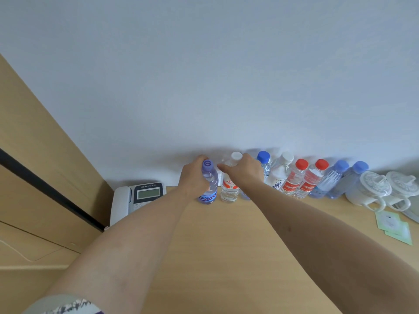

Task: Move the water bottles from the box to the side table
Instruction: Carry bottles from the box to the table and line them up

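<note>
Both arms are stretched out over the wooden surface (226, 245) toward the white wall (226, 75). The left hand (195, 177) is wrapped round the upper part of a purple-capped bottle (209, 191), fingers curled about its shoulder, the bottle standing upright on the surface at the left end of the row. Right beside it, the right hand (246, 171) sits on a white-capped bottle (230, 189) with an orange label, fingers bent over its neck and shoulder, cap poking out above the knuckles; that one stands upright too.

The row runs on to the right along the wall: a blue-capped bottle (264, 164) partly hidden behind the right hand, then a white bottle (280, 175) with dark lettering, then two red-capped bottles (294, 177) (314, 177) with red labels, and two more blue-capped ones (333, 177) (351, 180) leaning in the wide-angle view. All stand close together, shoulder to shoulder.

Past the bottles sit two white lidded cups (369, 189) (401, 189), side by side, with green sachets (394, 225) lying flat in front of them. Over on the left, a white desk phone (136, 198) rests against the wooden panel (34, 143). A patterned sleeve (68, 305) shows at the bottom edge.
</note>
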Tool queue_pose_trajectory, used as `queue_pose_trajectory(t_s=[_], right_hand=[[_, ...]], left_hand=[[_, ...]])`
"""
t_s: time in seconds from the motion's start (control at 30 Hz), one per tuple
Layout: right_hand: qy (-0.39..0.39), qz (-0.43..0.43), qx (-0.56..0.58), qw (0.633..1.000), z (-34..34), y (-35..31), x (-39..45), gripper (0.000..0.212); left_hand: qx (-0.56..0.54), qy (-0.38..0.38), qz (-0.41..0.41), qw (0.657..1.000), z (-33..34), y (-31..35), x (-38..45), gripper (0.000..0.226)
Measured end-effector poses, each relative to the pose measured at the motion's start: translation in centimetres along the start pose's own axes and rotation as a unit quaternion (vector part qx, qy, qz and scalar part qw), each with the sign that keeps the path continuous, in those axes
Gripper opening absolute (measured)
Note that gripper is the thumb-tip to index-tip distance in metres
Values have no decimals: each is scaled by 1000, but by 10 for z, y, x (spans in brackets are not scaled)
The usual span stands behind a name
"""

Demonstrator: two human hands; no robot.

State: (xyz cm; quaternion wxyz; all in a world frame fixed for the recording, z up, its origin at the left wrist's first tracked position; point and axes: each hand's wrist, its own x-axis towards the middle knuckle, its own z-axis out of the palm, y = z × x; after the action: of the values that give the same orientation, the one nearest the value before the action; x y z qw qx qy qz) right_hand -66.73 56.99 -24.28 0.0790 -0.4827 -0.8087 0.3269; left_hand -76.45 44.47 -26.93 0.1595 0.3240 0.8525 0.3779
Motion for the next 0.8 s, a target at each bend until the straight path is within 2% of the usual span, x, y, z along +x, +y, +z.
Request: queue_pose_trajectory(t_s=[0.1,0.27,0.47,0.67,0.8], right_hand=[[12,-8,-8,1000,-7,-4,1,48],[39,-15,30,999,-5,-3,-1,43],[55,-21,37,998,1,-2,-1,46],[51,-14,46,998,-4,-3,-3,52],[65,-22,41,997,-15,-7,-15,50]], left_hand=[[3,28,16,999,1,0,2,49],[-3,51,31,998,10,4,3,50],[-9,61,29,998,12,4,5,52],[-3,41,20,999,9,4,-1,56],[3,30,30,999,-7,15,-7,67]])
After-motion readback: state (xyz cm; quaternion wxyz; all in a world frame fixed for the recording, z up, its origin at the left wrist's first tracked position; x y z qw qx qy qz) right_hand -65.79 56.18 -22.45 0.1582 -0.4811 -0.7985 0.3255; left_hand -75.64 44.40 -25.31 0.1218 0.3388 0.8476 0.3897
